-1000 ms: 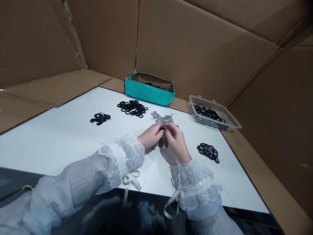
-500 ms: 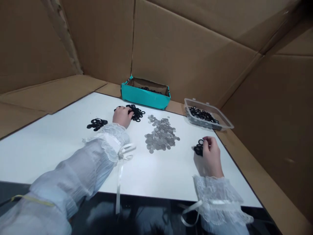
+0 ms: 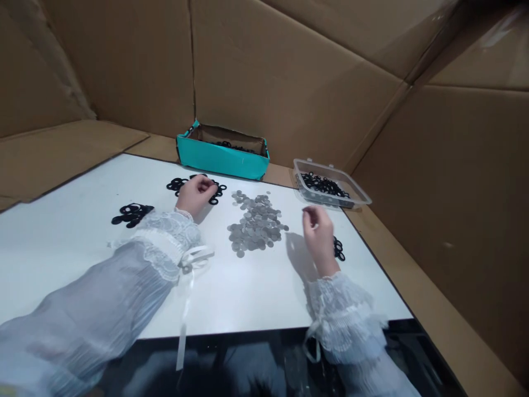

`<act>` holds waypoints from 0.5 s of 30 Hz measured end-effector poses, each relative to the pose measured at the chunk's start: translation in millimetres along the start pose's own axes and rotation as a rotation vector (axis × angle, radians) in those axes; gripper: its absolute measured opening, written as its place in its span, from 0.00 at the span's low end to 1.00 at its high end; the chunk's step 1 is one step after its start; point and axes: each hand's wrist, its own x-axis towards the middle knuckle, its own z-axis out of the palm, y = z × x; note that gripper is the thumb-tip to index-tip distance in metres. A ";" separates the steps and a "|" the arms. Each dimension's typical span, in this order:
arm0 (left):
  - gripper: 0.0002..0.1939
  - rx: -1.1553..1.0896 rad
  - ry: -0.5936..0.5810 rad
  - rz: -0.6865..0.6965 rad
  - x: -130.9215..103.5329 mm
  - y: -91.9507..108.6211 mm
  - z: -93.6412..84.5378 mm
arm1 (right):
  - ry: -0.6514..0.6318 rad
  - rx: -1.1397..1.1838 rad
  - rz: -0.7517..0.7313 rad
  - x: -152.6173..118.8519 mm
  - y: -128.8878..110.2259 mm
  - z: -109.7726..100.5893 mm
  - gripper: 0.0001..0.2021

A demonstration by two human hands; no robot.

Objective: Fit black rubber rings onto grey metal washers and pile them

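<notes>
My left hand (image 3: 195, 195) is at the pile of black rings (image 3: 176, 184) at the back left of the white board, thumb and fingers pinched; what they hold is too small to make out. My right hand (image 3: 318, 234) is raised over the board, left of a small group of black rings (image 3: 339, 249) that it partly hides. Its thumb and fingertip are pinched together, with a tiny dark spot at the tips. Between the hands lies a pile of grey discs (image 3: 258, 223). Another cluster of black pieces (image 3: 131, 214) sits beside my left sleeve.
A turquoise box (image 3: 223, 160) with black rings inside stands behind the white board (image 3: 248, 298). To its right, a clear plastic tray (image 3: 363, 194) holds more black rings. Cardboard walls (image 3: 289, 82) surround the work area.
My right hand has lifted off the small ring group and moved left, towards the grey discs. My left hand has stayed at the black ring pile. The camera view has shifted to the right.
</notes>
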 end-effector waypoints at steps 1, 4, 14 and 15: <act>0.08 -0.104 -0.062 -0.024 -5.6 8.1 4.0 | -0.061 0.093 -0.011 4.4 -9.6 14.4 0.06; 0.13 -0.284 -0.296 -0.050 -25.2 31.4 16.4 | -0.264 0.318 0.056 12.6 -29.1 56.9 0.07; 0.13 0.043 -0.558 0.214 -35.4 37.5 15.8 | -0.238 0.337 0.205 0.4 -18.0 73.3 0.07; 0.12 0.126 -0.583 0.241 -33.0 35.0 13.6 | -0.198 0.320 0.224 0.4 -15.7 71.6 0.06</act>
